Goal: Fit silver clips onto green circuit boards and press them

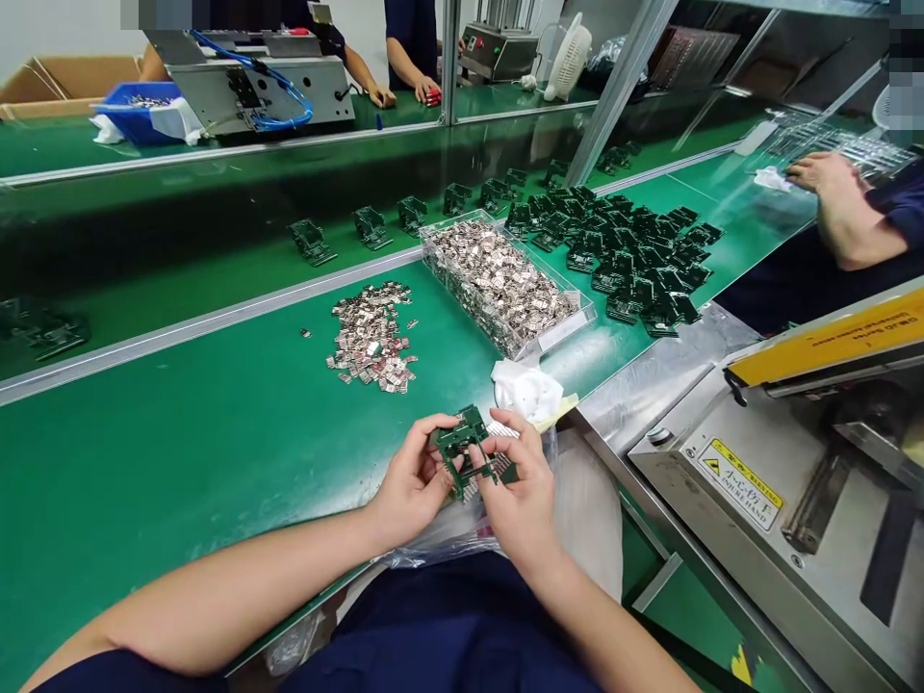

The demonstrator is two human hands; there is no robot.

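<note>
Close to the table's front edge, a green plastic frame part (pixel 462 438) with pins along its lower edge is held between my two hands. My left hand (pixel 415 481) grips its left side, fingers closed on it. From the right, my right hand (pixel 521 481) pinches the same part, with the thumb pressing into its middle. Whether a small metal piece sits under the thumb is hidden. Ahead on the green table (pixel 180 433) lies a loose heap of small silvery metal pieces (pixel 372 337). Beyond it stands a clear plastic box (pixel 516 348) filled with similar pieces.
Many dark green parts (pixel 628 250) are piled behind the box. A crumpled white cloth (pixel 526 390) lies by my right hand. A metal machine (pixel 693 472) with a warning label stands at right. A co-worker's hand (pixel 830 178) is at far right; other people work behind the divider.
</note>
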